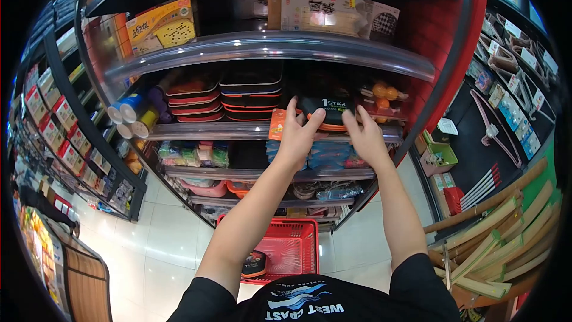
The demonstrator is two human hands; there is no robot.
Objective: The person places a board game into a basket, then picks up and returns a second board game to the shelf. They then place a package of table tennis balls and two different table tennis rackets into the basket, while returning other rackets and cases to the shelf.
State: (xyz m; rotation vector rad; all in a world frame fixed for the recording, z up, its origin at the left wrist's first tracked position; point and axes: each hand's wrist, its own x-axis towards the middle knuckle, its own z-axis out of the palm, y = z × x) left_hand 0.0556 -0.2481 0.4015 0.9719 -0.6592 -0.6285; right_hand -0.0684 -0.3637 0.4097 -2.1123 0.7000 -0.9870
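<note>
While both arms reached to the middle shelf (208,131), the left hand (296,140) and right hand (367,138) flanked the black "1 STAR" pack (331,107), fingers apart, touching its edges; a red basket (292,244) sat near, below.

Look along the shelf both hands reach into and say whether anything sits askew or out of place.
The black 1 STAR pack, between the left hand and right hand, juts over the shelf edge, unlike the neat stacks beside it. At the shelf's left end, tubes lie on their sides, poking out past the edge.
</note>
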